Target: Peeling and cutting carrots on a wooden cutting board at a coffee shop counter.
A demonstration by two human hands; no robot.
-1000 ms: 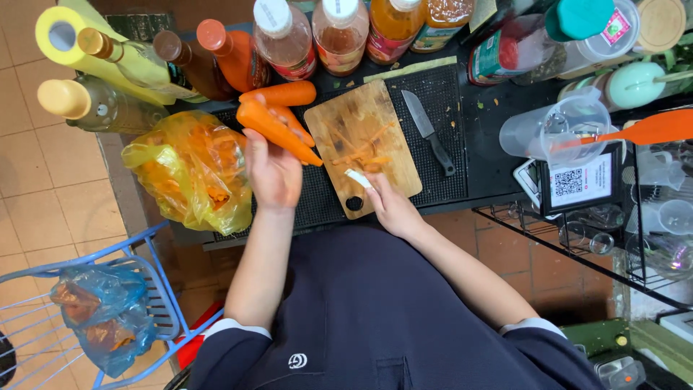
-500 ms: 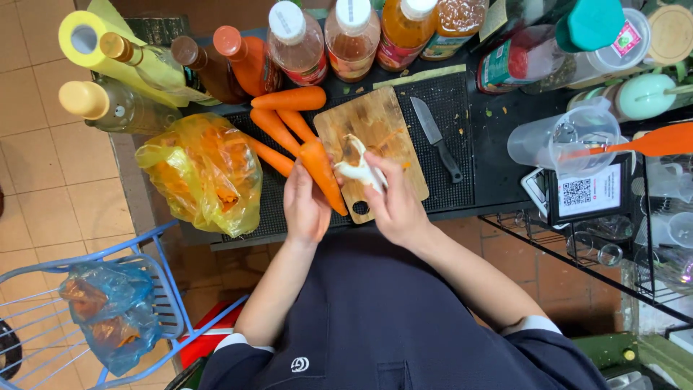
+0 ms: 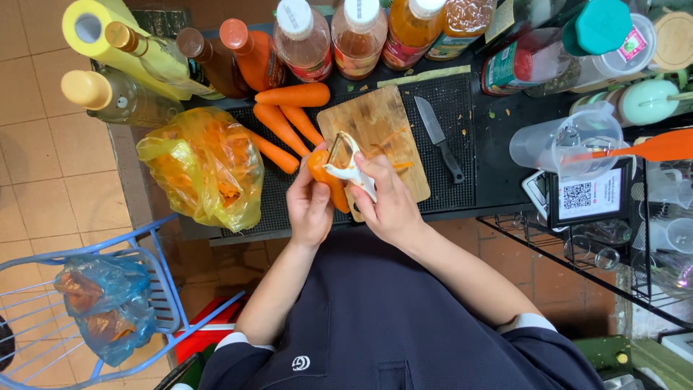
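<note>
Left hand [image 3: 309, 206] wraps fingers round a carrot [image 3: 326, 177], right hand [image 3: 386, 202] grips white peeler [image 3: 349, 165] against it, board [image 3: 375, 130] at twelve o'clock, knife [image 3: 440, 139] at two.

Orange carrot [image 3: 323, 175], partly peeled, held tilted just above near edge of wooden cutting board. White Y-shaped peeler [image 3: 351, 167] pressed against carrot's upper end, blade across it, handle pointing down toward the body.
</note>
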